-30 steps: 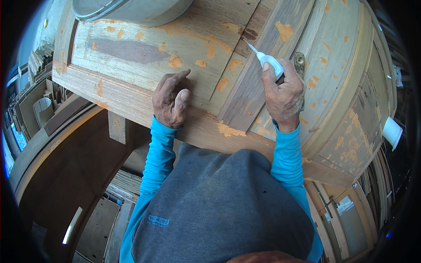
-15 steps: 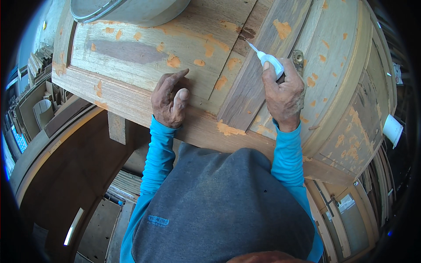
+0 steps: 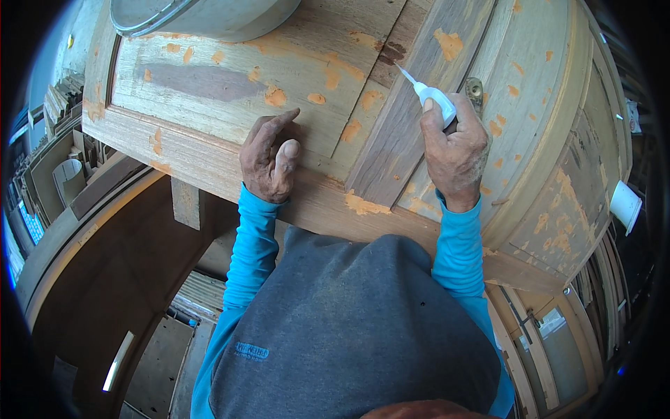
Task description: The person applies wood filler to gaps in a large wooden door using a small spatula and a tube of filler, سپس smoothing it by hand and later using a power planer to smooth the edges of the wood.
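My right hand (image 3: pixel 457 153) grips a small white squeeze bottle (image 3: pixel 434 99) with a long thin nozzle. The nozzle points up and left, close to a dark, wet-looking patch (image 3: pixel 392 54) on the wooden door panel (image 3: pixel 230 59). Over the panel's near edge hangs my left hand (image 3: pixel 271 157), fingers loosely curled and apart, with nothing in it. Orange filler patches (image 3: pixel 276 96) dot the wood in many places. Just beyond my right hand a small metal plate (image 3: pixel 474 91) lies on the panel.
A round pale bucket (image 3: pixel 209 17) stands on the panel at the far left. Off the right edge sits a white cup (image 3: pixel 625 204). Stacked wood offcuts (image 3: pixel 63 101) lie at left, above a curved dark wooden frame (image 3: pixel 91 258). Another door-like frame (image 3: pixel 558 342) is below right.
My right hand and the bottle have shifted very slightly to the right. My left hand has stayed in nearly the same place.
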A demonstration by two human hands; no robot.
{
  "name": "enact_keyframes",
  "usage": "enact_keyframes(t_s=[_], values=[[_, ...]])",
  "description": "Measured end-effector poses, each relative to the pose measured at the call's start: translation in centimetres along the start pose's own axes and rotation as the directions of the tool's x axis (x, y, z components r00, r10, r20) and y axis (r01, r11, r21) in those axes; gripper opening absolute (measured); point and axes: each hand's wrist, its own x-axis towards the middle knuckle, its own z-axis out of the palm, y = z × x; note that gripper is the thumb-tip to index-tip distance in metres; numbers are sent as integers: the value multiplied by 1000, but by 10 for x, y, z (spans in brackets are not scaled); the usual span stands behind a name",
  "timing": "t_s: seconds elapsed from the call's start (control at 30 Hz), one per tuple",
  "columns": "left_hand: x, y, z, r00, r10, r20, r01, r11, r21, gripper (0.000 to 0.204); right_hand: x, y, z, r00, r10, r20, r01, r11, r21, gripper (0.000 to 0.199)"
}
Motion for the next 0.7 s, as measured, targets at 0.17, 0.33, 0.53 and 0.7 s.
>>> enact_keyframes(t_s=[0.17,0.33,0.53,0.7], values=[[0,0,0,1000,1,-5,-1,1000,-5,58,-1,2,0,1000,0,-19,0,1000,20,17],[1,6,0,999,-35,15,34,999,34,67,-6,12,-3,997,-2,-76,6,999,42,18],[1,7,1,999,-40,21,39,998,46,67,-19,27,-6,987,148,-60,-120,935,332,21],[0,2,0,1000,-28,9,28,1000,13,57,-28,33,-5,986,162,-44,-115,843,526,28]])
